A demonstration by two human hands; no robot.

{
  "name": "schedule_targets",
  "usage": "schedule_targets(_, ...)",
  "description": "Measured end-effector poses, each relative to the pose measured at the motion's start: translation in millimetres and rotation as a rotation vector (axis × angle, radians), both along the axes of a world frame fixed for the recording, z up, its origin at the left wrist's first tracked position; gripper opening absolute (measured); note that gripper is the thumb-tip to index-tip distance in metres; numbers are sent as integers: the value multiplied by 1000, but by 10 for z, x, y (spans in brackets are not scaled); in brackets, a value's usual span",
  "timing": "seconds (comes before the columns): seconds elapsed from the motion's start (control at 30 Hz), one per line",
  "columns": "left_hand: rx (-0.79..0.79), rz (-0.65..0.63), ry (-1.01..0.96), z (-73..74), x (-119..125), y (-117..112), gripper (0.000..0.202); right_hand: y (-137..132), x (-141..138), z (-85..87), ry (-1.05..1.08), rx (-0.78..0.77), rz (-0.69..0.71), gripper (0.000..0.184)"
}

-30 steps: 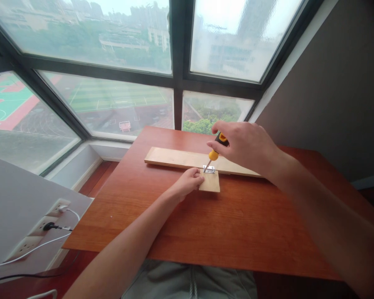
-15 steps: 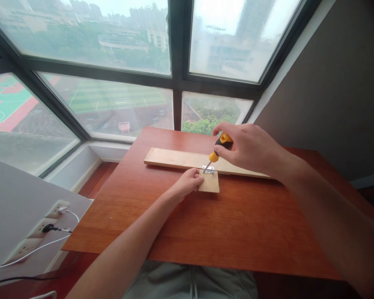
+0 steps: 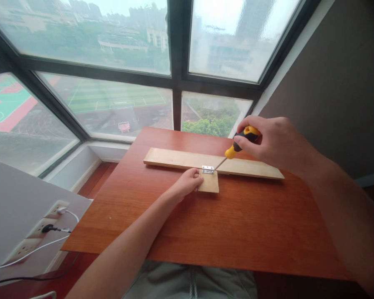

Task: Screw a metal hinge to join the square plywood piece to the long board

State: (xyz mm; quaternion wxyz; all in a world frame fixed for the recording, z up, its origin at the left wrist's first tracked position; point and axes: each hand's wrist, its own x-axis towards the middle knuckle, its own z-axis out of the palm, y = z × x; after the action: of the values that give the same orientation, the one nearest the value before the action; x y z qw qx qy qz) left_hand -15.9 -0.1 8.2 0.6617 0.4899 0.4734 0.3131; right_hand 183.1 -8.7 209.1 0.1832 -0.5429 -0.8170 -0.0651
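A long pale wooden board (image 3: 174, 158) lies across the far half of a reddish-brown table (image 3: 224, 224). A small square wooden piece (image 3: 209, 186) sits against its near edge, joined by a small metal hinge (image 3: 207, 169). My left hand (image 3: 188, 182) is curled against the left side of the small piece, holding it. My right hand (image 3: 274, 139) grips a yellow and black screwdriver (image 3: 241, 142) by its handle. The screwdriver slants down to the left, and its tip is just right of the hinge.
Large windows rise right behind the table's far edge. A dark wall stands to the right. At the lower left a white surface carries a power strip (image 3: 37, 232) with a black plug and white cables. The table's near edge is close to my body.
My right hand has drawn the screwdriver up and to the right, off the hinge, uncovering the board's right end. My left hand has stayed on the small piece.
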Motion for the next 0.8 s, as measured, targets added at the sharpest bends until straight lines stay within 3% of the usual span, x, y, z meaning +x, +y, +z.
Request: schedule_targets(0.8,9,4,-18,-9,1,-7,13,3,17,-50,3,-11,7,18)
